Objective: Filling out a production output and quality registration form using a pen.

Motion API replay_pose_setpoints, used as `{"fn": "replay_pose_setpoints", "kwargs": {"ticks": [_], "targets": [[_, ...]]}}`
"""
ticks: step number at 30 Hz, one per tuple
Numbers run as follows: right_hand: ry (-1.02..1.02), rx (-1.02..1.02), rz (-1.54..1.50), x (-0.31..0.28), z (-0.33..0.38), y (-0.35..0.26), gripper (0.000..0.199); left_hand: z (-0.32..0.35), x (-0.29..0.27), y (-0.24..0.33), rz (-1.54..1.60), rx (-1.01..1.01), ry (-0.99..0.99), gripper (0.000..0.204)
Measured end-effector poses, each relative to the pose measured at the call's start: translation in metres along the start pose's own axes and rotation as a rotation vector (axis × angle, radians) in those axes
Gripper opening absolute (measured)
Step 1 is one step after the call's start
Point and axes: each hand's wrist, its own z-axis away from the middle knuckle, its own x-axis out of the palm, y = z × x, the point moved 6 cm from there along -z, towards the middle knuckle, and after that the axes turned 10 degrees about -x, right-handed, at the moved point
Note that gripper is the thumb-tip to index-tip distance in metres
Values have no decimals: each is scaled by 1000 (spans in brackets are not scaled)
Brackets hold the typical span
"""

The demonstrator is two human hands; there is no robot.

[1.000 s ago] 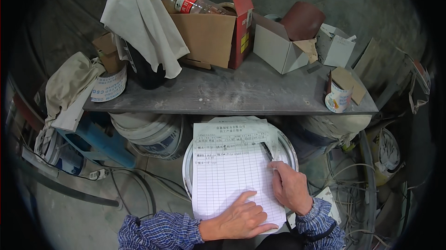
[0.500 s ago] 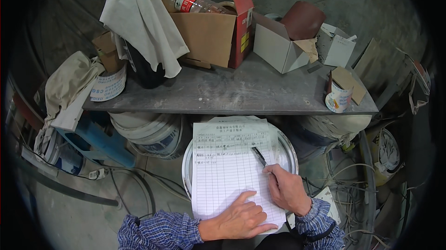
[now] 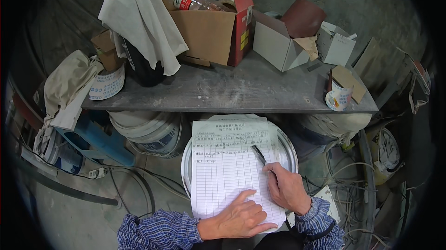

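White ruled paper form (image 3: 223, 180) lies at lower centre, loosely open left hand (image 3: 237, 220) on it, right hand (image 3: 290, 188) gripping a slim black pen (image 3: 259, 155), apparently mid-entry, so the next stroke calls for steady paper.

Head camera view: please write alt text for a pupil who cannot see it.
A person's right hand holds a dark pen at a partly filled, ruled form, while the left hand rests on its lower part. The form lies on a round pale surface; beyond it stands a dusty bench with boxes and a draped cloth.
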Motion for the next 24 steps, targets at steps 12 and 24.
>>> {"fn": "replay_pose_setpoints", "kwargs": {"ticks": [12,24], "targets": [[20,10,-5,2,0,1,18,2,1,-1,7,-4,1,41],[-140,82,-267,-7,7,-8,22,3,-17,9,-49,90,175,32]]}}
